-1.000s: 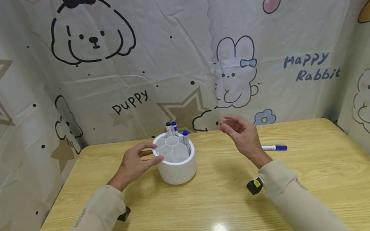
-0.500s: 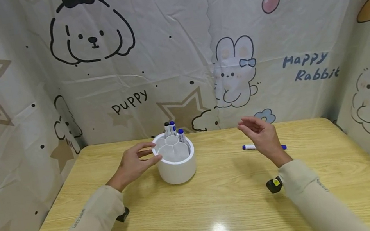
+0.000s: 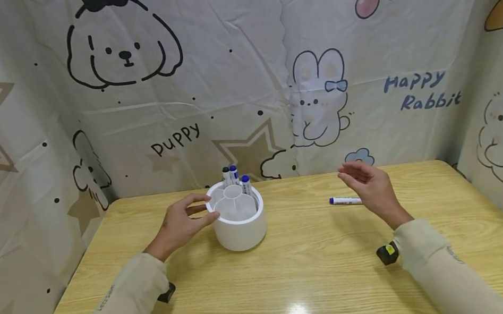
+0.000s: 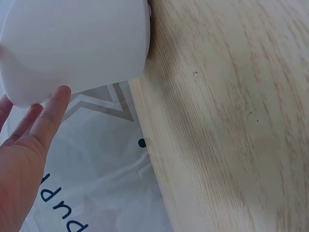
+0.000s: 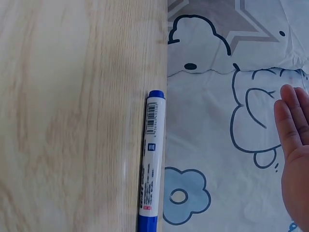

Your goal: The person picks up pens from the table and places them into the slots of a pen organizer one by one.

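A round white pen holder (image 3: 241, 231) with clear dividers stands on the table. Three markers are upright in it: a black-capped marker (image 3: 226, 177) and a blue-capped marker (image 3: 234, 173) at the back, another blue-capped marker (image 3: 246, 185) at the right. My left hand (image 3: 181, 223) holds the holder's left side, thumb at the front of the rim and fingers farther back. In the left wrist view, fingertips touch its white wall (image 4: 82, 43). My right hand (image 3: 372, 188) hovers with relaxed fingers over a white marker (image 5: 152, 154) with blue ends, lying on the table; it holds nothing.
The wooden table (image 3: 252, 296) ends at the back against a printed cloth (image 3: 239, 73) with puppies, rabbits and stars. More cloth hangs at both sides. Black wrist cameras sit under both cuffs, the right camera (image 3: 387, 254) low over the table.
My right hand has moved right, away from the holder, to above the lying marker. The right-hand marker in the holder has settled lower and slightly left. My left hand has stayed on the rim.
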Available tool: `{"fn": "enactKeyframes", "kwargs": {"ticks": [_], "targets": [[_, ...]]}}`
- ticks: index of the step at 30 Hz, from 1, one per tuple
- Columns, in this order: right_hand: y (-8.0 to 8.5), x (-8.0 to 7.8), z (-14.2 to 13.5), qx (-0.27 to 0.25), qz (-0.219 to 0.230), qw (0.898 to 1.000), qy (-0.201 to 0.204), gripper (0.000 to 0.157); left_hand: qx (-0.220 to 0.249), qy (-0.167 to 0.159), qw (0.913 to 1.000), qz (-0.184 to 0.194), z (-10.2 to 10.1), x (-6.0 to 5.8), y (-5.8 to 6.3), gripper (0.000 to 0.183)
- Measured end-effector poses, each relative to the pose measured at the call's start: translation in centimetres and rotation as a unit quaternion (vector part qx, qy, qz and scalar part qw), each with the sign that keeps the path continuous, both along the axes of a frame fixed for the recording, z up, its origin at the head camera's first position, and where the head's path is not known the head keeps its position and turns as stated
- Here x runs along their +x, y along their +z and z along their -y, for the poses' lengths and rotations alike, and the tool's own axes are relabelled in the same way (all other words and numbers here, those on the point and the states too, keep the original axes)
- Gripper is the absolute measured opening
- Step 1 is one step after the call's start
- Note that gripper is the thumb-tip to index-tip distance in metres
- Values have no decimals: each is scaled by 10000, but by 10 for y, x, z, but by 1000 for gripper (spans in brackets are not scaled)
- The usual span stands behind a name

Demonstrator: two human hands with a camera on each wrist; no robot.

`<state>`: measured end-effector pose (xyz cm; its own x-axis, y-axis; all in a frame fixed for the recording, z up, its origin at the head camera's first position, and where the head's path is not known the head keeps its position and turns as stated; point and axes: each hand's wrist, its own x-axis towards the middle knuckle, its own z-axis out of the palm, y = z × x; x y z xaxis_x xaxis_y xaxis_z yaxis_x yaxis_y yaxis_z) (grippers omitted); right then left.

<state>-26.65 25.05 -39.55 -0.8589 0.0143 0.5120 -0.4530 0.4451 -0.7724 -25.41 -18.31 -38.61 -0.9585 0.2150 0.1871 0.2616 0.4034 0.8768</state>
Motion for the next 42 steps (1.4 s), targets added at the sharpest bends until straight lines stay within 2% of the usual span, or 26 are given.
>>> {"fn": "enactKeyframes", "kwargs": {"ticks": [10,17,24,33,42], "targets": [[-2,-1,-12,-23,-39,10000,-28,28,54,1,10000,19,0,0,0,45],[-3,-1,-21,281,24,9996,17,34,57,1,10000,5,-1,1,1,45],[-8,-3,-30,456,283,9985,141,39,49,5,10000,41,0,1,1,45],[-9,-3,-36,888,661,9938,106,43,57,8,10000,7,0,0,-2,45],[-14,-5,-38,1338,1042,9854,148,46,77,8,10000,31,0,-1,-2,45]]}}
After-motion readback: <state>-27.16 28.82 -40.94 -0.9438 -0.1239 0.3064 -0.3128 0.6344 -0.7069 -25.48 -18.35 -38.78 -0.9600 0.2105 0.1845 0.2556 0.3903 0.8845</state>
